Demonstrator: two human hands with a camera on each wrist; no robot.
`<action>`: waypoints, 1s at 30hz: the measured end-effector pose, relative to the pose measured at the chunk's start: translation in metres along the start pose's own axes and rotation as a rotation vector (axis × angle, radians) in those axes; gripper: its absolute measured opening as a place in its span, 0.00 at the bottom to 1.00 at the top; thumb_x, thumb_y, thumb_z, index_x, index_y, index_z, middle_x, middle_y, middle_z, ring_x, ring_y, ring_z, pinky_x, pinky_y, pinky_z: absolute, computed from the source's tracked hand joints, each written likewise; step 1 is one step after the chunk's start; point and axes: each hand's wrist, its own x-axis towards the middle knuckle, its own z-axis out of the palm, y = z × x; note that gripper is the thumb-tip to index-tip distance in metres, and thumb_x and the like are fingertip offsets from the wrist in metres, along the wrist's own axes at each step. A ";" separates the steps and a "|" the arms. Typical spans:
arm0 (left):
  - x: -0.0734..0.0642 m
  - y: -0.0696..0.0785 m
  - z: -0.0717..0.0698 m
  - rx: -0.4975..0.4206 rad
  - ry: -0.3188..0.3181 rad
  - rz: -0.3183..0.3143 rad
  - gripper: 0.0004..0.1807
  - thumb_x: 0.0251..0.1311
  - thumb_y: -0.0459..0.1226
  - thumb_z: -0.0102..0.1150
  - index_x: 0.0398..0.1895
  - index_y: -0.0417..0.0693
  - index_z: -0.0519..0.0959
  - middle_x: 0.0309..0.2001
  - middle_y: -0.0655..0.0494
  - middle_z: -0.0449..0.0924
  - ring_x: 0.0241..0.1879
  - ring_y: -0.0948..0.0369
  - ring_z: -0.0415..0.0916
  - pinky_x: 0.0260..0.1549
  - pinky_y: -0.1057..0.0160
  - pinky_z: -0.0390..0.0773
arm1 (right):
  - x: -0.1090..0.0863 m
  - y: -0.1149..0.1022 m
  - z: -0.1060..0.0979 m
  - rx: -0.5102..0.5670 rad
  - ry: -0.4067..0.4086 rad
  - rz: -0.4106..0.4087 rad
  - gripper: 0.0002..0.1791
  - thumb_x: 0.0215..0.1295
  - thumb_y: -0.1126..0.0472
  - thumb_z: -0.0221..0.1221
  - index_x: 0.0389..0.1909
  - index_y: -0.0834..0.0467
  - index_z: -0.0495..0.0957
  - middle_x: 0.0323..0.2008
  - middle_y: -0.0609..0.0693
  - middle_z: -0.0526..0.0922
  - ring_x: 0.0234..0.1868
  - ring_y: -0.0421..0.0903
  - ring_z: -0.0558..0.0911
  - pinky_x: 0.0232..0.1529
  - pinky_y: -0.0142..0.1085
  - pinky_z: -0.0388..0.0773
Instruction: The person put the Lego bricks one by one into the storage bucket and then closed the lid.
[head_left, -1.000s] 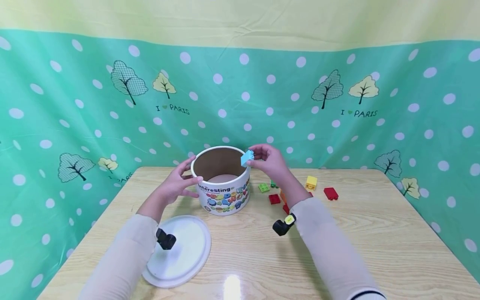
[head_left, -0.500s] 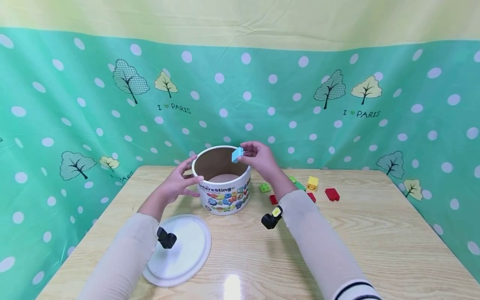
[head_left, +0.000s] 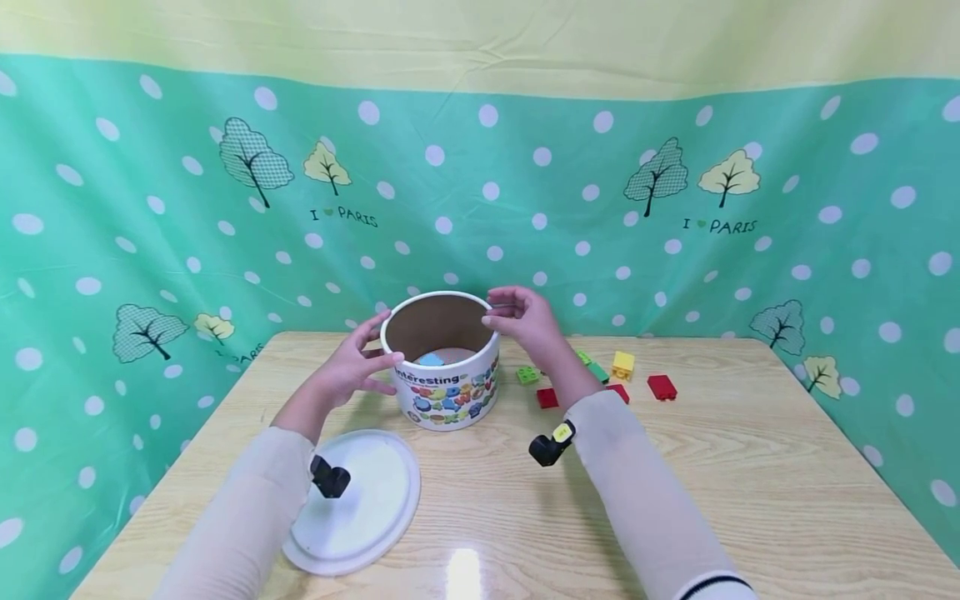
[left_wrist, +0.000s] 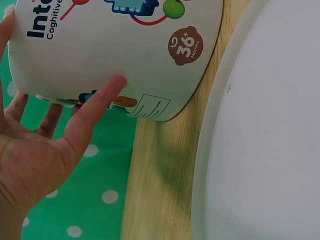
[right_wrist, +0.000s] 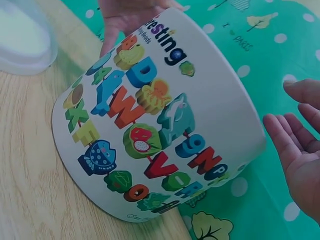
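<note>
A white tub [head_left: 447,421] with printed letters, animals and fruit stands open-topped on the table. My left hand [head_left: 341,373] rests against its left side; in the left wrist view, the fingers [left_wrist: 102,95] spread nearly straight along the wall. Inside, on the tub's floor, a light blue toy brick [head_left: 431,359] shows partly above the near rim. My right hand [head_left: 528,323] hangs at the right rim with nothing between its loosely bent fingers. From the right wrist view, that hand [right_wrist: 300,145] is beside the tub's rim, palm visible.
The round white lid [head_left: 360,504] lies near my left forearm. Right of the tub are loose bricks: a lime green brick [head_left: 528,375], a red brick [head_left: 547,398], a yellow brick [head_left: 622,365] and another red brick [head_left: 662,387]. My right forearm covers part of this group.
My right hand carried the light blue brick left over the tub's opening and let it go. The brick is now on the tub's floor, and the hand is back at the right rim.
</note>
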 end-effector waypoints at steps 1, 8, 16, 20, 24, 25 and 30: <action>0.000 0.000 0.000 0.000 -0.001 -0.001 0.50 0.61 0.35 0.65 0.78 0.64 0.45 0.74 0.41 0.44 0.68 0.35 0.55 0.38 0.40 0.83 | -0.002 0.000 -0.002 0.001 0.002 -0.005 0.25 0.59 0.66 0.67 0.58 0.59 0.74 0.57 0.56 0.77 0.53 0.49 0.78 0.54 0.39 0.79; -0.001 0.001 0.000 -0.003 -0.003 -0.005 0.50 0.60 0.35 0.66 0.78 0.65 0.45 0.74 0.41 0.43 0.68 0.36 0.54 0.39 0.38 0.82 | -0.016 -0.005 -0.014 -0.009 0.002 -0.053 0.24 0.60 0.65 0.67 0.58 0.59 0.75 0.57 0.58 0.76 0.54 0.49 0.77 0.55 0.40 0.79; 0.000 0.001 0.000 0.002 -0.008 -0.003 0.50 0.61 0.35 0.65 0.79 0.64 0.44 0.75 0.42 0.43 0.68 0.35 0.54 0.39 0.38 0.82 | -0.033 -0.004 -0.032 -0.106 -0.007 -0.070 0.22 0.61 0.60 0.67 0.56 0.54 0.76 0.55 0.51 0.78 0.54 0.47 0.77 0.57 0.41 0.78; -0.001 0.001 0.000 -0.003 -0.007 -0.001 0.49 0.61 0.35 0.65 0.78 0.64 0.44 0.74 0.42 0.43 0.67 0.36 0.55 0.39 0.39 0.82 | -0.041 -0.002 -0.041 -0.139 -0.013 -0.065 0.22 0.61 0.60 0.67 0.56 0.54 0.76 0.53 0.49 0.78 0.54 0.48 0.77 0.56 0.41 0.78; 0.000 0.001 0.000 -0.002 -0.010 -0.001 0.50 0.61 0.36 0.65 0.78 0.64 0.44 0.74 0.42 0.43 0.68 0.36 0.54 0.39 0.38 0.82 | -0.049 0.002 -0.050 -0.166 -0.012 -0.055 0.23 0.61 0.61 0.67 0.57 0.56 0.76 0.53 0.50 0.78 0.54 0.49 0.77 0.54 0.38 0.80; 0.000 0.001 0.000 -0.002 -0.011 -0.001 0.50 0.61 0.36 0.65 0.78 0.64 0.44 0.74 0.42 0.43 0.68 0.36 0.53 0.39 0.38 0.82 | -0.051 0.003 -0.052 -0.160 -0.012 -0.055 0.23 0.61 0.61 0.67 0.57 0.56 0.76 0.53 0.50 0.78 0.55 0.49 0.77 0.53 0.38 0.80; 0.000 0.001 -0.001 -0.003 -0.012 -0.010 0.50 0.61 0.36 0.65 0.78 0.65 0.44 0.75 0.42 0.42 0.68 0.36 0.53 0.40 0.38 0.81 | -0.059 0.009 -0.059 -0.133 -0.009 -0.075 0.22 0.61 0.64 0.66 0.57 0.59 0.76 0.55 0.52 0.78 0.55 0.52 0.77 0.49 0.35 0.82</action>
